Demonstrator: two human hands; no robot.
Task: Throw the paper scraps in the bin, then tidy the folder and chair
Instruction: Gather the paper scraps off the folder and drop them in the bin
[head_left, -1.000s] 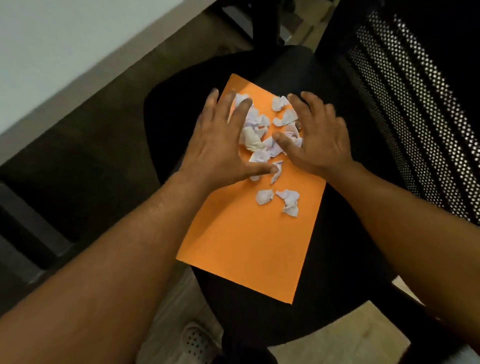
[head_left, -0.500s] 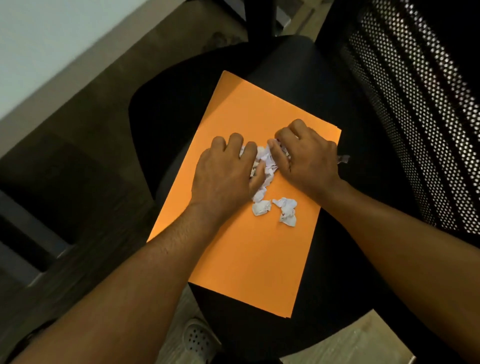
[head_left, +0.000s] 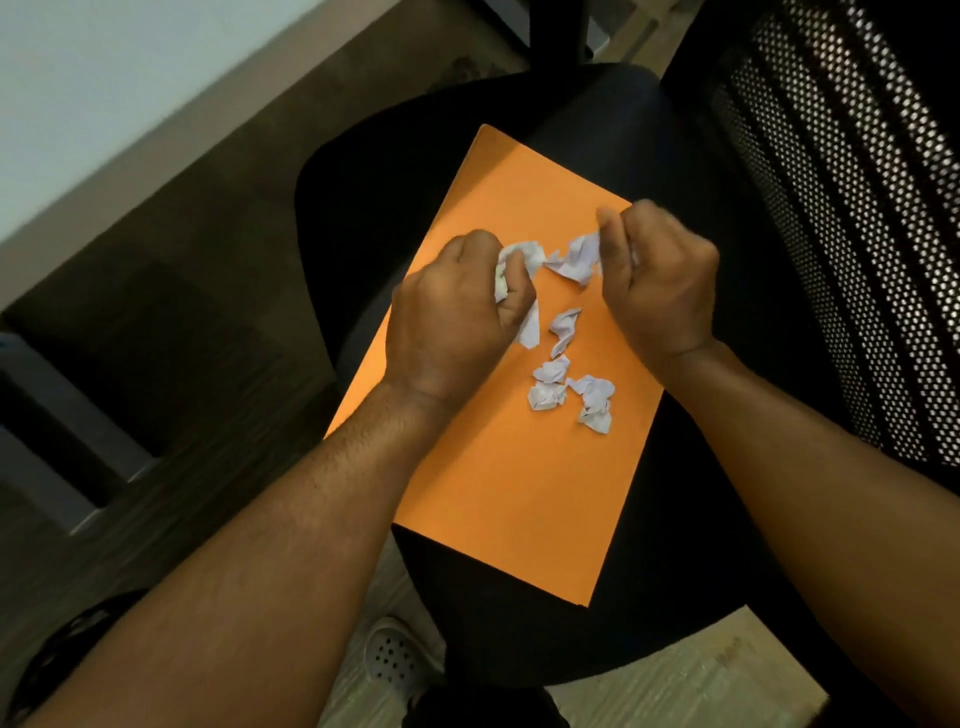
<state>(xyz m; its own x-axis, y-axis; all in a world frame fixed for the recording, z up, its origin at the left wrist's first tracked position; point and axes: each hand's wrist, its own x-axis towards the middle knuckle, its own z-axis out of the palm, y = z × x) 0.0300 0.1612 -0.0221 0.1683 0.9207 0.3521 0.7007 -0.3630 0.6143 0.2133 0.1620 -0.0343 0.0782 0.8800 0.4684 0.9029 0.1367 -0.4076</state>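
An orange folder lies flat on the black chair seat. My left hand is closed in a fist over white paper scraps, which stick out between thumb and fingers. My right hand is also closed, pinching more scraps at its fingertips above the folder's far half. Several crumpled scraps remain loose on the folder between and just below my wrists. No bin is in view.
The chair's black mesh backrest rises at the right. A white wall and skirting run along the upper left above a dark floor. A white perforated shoe shows below the seat's near edge.
My hands went from spread flat over the scattered scraps, to raking them together, to lifted fists holding scraps. The loose pile on the folder has shrunk.
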